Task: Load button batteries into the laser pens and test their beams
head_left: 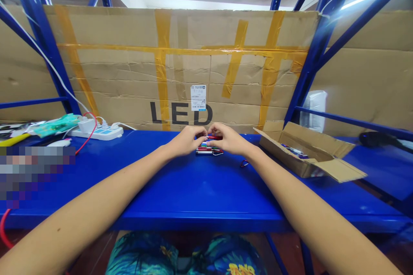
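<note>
Both my hands meet over the middle of the blue table [200, 193]. My left hand [189, 139] and my right hand [227, 138] have their fingers curled and pinched together around a small red cylindrical item [214, 137], held just above a little pile of red and silver cylindrical items [208, 150] lying on the table. A small ring or clip [244, 163] lies loose by my right wrist.
An open cardboard box [306, 152] with more small items sits to the right. A white power strip [98, 131] with cables lies at the back left. A taped cardboard sheet marked LED [180, 68] stands behind. Blue rack posts [309, 60] flank the table.
</note>
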{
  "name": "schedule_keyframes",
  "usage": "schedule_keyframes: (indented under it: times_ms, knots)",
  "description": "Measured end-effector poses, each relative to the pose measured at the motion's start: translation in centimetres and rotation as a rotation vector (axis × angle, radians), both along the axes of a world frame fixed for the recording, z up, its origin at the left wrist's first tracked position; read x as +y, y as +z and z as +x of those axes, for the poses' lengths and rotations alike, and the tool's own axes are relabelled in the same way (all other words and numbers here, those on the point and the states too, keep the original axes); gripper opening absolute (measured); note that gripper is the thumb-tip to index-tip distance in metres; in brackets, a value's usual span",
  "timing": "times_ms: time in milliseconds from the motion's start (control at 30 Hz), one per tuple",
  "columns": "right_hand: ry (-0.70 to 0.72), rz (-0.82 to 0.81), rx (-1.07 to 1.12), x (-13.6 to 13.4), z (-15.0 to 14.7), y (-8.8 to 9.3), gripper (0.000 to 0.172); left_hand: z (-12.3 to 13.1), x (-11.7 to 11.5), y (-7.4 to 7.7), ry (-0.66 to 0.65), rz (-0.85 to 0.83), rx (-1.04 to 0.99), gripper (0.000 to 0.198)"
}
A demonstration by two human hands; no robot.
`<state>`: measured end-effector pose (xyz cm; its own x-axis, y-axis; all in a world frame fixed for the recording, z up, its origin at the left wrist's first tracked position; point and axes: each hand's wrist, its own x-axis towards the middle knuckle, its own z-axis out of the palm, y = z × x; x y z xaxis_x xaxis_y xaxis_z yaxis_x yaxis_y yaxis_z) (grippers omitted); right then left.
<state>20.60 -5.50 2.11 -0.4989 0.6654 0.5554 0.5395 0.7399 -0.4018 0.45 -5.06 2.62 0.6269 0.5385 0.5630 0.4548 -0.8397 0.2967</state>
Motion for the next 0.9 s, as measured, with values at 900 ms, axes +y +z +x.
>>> schedule_keyframes:
  times_ms: [900]
  knots:
    - [0.016,-0.166,0.036,-0.47,-0.01,0.05,0.008,-0.18,0.03,-0.51,-0.021,0.077,0.065,0.013]
